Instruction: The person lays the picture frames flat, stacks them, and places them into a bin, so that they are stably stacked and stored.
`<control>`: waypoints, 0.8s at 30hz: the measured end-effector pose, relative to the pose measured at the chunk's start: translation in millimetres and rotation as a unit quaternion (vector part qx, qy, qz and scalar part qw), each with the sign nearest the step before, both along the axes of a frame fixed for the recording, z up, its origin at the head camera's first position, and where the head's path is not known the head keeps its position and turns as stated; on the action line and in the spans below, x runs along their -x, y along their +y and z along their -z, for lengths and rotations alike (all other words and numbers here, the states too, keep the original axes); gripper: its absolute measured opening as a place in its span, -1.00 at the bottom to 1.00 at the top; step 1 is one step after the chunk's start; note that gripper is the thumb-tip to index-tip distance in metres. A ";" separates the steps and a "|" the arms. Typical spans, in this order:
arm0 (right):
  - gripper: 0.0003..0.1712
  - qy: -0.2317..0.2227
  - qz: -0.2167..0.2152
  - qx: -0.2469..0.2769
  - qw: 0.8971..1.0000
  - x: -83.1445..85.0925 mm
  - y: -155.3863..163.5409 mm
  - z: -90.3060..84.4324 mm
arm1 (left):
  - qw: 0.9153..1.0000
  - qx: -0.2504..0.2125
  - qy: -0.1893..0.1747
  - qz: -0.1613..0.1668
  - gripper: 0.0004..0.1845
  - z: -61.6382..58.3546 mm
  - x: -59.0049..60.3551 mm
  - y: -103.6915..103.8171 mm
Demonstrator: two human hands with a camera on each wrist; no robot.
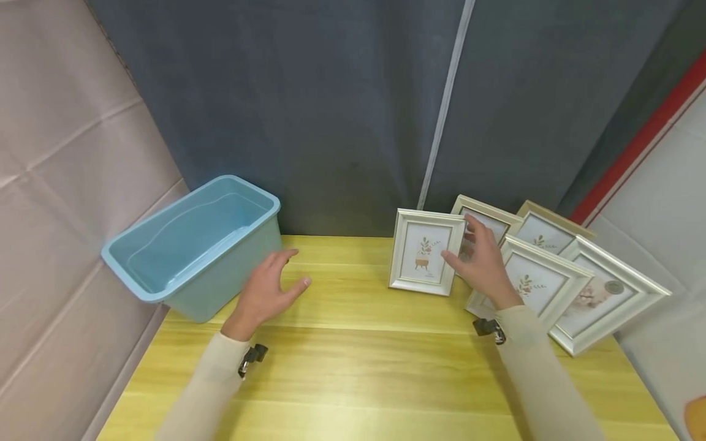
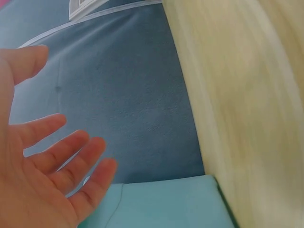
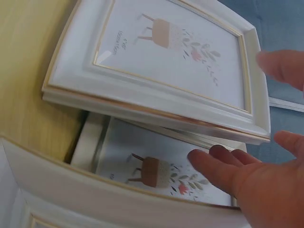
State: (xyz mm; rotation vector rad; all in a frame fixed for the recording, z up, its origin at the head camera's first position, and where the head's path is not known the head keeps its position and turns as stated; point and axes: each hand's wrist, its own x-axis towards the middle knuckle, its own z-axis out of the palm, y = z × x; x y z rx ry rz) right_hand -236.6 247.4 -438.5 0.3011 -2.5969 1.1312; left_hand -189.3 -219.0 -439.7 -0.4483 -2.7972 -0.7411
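Head view: right grip (image 1: 485, 263) perhaps touching glossy rectangular frame (image 1: 423, 252).

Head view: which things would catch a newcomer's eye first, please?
Probably the large blue bin, standing on the left of the yellowish table. Next, perhaps, the five picture frames grouped on the right, with the right hand beside the leftmost frame. The left hand is near the bin.
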 end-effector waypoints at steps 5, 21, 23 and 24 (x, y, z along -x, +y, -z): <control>0.16 -0.008 0.001 -0.007 1.000 6.9 -2.2 3.2 | 1.000 0.000 0.006 0.008 -0.20 10.7 -0.6 3.2; 0.04 -0.033 -0.006 -0.011 0.999 19.8 0.8 14.2 | 0.999 0.003 -0.014 0.034 -0.29 31.6 -5.7 18.7; 0.03 -0.042 -0.012 0.001 0.999 18.5 1.1 16.0 | 0.999 0.004 -0.016 0.037 -0.30 32.7 -6.4 20.6; 0.02 -0.046 -0.018 0.010 0.999 17.9 1.1 16.5 | 0.999 0.004 -0.017 0.038 -0.30 33.3 -6.7 21.4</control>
